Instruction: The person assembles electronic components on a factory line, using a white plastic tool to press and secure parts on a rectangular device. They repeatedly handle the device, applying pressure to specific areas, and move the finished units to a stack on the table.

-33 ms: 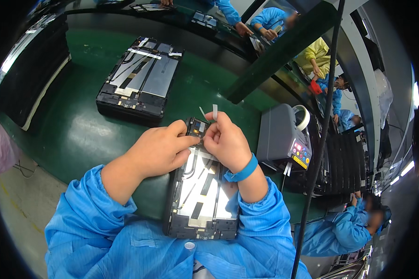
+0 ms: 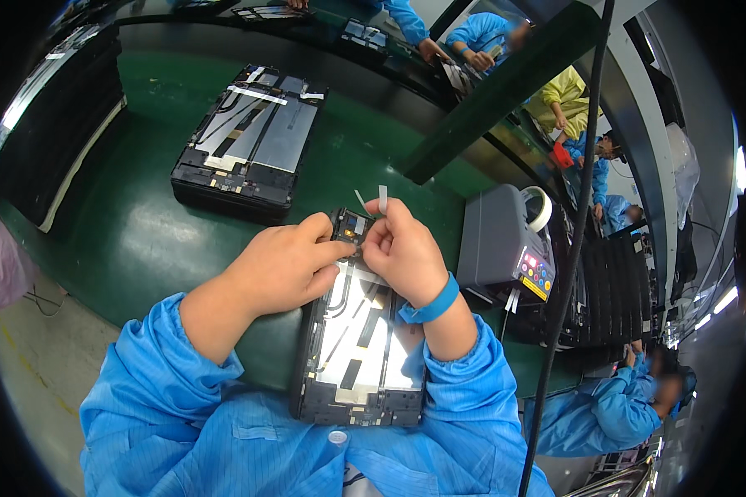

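An opened tablet-like device, with a silvery battery area and a black frame, lies in front of me against my body. My left hand rests at its far end. Its index finger is stretched out onto the small circuit parts and its thumb is apart. Close beside it, my right hand has thumb and fingers pinched together over the same end; what is between them is hidden. A pale strip of tape sticks up from my right index finger. A thin pale strip stands beside it.
A stack of similar opened devices stands on the green table. A tall black stack is at far left. To the right are a grey tape dispenser, a hanging black cable, a green post and co-workers.
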`<state>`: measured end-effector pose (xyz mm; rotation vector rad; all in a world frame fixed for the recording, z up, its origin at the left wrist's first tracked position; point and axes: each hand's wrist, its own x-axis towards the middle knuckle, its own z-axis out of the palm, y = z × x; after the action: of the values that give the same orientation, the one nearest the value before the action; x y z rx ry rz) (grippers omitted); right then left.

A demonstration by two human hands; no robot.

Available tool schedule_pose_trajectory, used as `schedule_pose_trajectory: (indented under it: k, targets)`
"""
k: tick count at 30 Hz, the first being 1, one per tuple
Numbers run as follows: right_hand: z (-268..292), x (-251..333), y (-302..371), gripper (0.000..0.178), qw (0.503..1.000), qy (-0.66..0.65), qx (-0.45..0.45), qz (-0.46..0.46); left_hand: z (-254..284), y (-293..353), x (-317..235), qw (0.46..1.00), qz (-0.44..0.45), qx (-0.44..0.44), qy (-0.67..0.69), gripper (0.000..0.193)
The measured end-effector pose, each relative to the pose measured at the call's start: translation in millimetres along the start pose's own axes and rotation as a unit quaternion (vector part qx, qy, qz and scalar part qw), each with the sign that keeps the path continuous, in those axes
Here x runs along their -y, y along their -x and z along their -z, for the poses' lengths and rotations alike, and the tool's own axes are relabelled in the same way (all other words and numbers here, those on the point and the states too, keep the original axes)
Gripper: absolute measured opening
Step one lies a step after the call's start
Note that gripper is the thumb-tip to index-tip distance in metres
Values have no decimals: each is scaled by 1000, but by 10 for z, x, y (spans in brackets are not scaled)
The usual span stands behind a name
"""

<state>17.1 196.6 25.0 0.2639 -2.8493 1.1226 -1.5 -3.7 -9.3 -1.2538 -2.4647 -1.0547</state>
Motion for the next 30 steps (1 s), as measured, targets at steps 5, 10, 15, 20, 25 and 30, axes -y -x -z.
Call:
schedule_pose_trajectory:
  k: [5,10,15,20,25,30]
  targets:
    - [1,18,-1,39,1000,-5,1,-1,2,-3,10,1000,-6,-9,5,29]
    - [11,21,-3,39,1000,-5,4,-5,12,-14,-6,1000,-11,-12,4,27]
    - [11,31,-13,39,1000,-4,4,-5,2,-12,2,1000,-21,-23,-3,27]
    - [17,29,-17,39,1000,-9,6,-11,5,-16,-2,1000,-10,-13,3,26]
    - [40,41,16,30,999,-48,-6,-5,-3,-17,8,1000,-8,-14,14,26]
    - [197,-11,-8,12,987,-29,38,157,9,-6,16,1000,-3,-8,23,26]
